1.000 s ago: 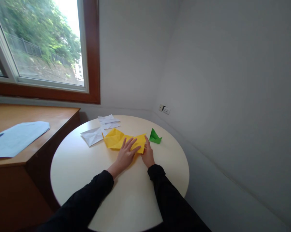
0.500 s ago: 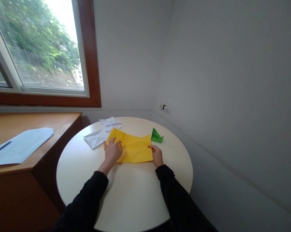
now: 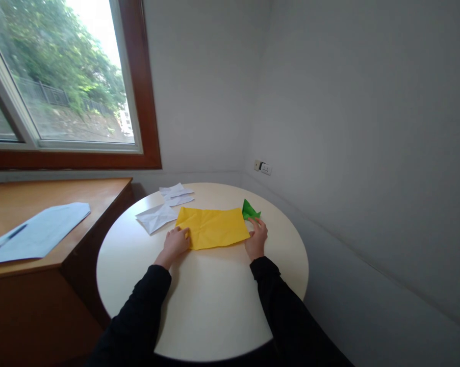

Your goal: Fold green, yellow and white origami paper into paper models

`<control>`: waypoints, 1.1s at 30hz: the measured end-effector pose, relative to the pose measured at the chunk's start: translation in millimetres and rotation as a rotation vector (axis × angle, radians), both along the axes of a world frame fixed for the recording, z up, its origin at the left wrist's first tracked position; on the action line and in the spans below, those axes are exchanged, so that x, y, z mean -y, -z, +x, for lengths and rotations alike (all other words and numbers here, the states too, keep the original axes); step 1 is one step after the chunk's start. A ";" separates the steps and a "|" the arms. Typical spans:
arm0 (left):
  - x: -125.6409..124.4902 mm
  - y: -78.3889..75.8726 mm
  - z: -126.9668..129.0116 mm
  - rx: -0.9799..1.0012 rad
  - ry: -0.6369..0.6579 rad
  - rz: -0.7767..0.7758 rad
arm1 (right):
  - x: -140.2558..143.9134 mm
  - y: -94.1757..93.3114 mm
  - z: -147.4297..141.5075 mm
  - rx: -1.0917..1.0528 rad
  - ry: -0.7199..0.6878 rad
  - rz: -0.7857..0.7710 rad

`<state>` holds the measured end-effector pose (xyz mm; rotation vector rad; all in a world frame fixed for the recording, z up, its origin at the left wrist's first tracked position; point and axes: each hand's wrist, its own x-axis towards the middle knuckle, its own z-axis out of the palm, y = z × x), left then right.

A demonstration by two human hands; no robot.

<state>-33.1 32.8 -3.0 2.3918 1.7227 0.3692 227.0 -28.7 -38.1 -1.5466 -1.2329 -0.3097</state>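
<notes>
A creased yellow paper sheet [image 3: 212, 228] lies across the round table, its right side slightly raised. At its lower left corner, my left hand [image 3: 175, 243] grips the edge with curled fingers. My right hand [image 3: 257, 238] is at the sheet's right corner, fingers apart and bent forward, the thumb partly hidden by the paper. Just beyond those fingertips sits a small folded green paper piece [image 3: 250, 210] with a pointed top, close to the sheet's upper right corner.
Folded white papers [image 3: 155, 218] rest at the back left of the round cream table [image 3: 214, 306]. To the left, a wooden desk [image 3: 100, 196] holds white sheets [image 3: 54, 227] with a pen [image 3: 8, 238] on them. A wall socket [image 3: 266, 168] is beyond the table.
The yellow sheet has flattened and its left part has straightened. My left hand has lowered onto its lower left corner. The right hand's fingers have come off the right edge and spread.
</notes>
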 end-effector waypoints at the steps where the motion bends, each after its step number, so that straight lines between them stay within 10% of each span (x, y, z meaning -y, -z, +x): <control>1: 1.6 -2.3 0.3 -0.009 -0.005 -0.003 | 3.3 -3.7 -3.8 -0.020 0.059 0.044; 6: 6.1 -9.7 2.6 -0.010 -0.026 -0.016 | 21.7 -15.2 -39.6 0.224 -0.040 0.109; 14: 5.9 -12.5 10.4 0.150 0.114 -0.021 | 18.1 -1.0 -73.9 0.270 -0.532 -0.444; 23: -5.0 -13.5 -12.4 0.208 -0.089 0.024 | 14.1 -1.2 -37.9 0.159 -0.543 -0.472; 33: -13.2 -4.3 -15.6 0.336 0.026 -0.176 | 12.0 3.1 -38.5 -0.113 -0.660 -0.367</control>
